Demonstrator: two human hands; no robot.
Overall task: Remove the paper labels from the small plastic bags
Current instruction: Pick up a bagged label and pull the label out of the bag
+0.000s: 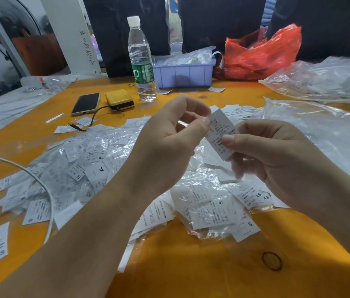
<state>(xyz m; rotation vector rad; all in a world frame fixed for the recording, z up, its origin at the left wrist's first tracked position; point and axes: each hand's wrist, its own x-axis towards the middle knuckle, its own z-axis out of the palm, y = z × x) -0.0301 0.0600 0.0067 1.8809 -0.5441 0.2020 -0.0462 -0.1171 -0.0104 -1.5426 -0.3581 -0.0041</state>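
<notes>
Above the middle of the orange table [182, 261] I hold up a small white paper label [220, 134] printed with black text. My left hand [169, 145] pinches its upper edge between thumb and forefinger. My right hand [277, 155] pinches its lower part with the thumb on top. I cannot tell whether a clear bag still covers the label. Below the hands lies a wide heap of small plastic bags with labels [96, 168], marked XL, S and XS.
At the back stand a water bottle [142, 59], a lilac tray [184, 74] and a red plastic bag [262, 52]. A phone [86, 103] and a yellow box [119, 100] lie left of centre. Large clear bags [320, 130] fill the right. A rubber band [272, 261] lies near the front. A white cable [41, 183] crosses the left.
</notes>
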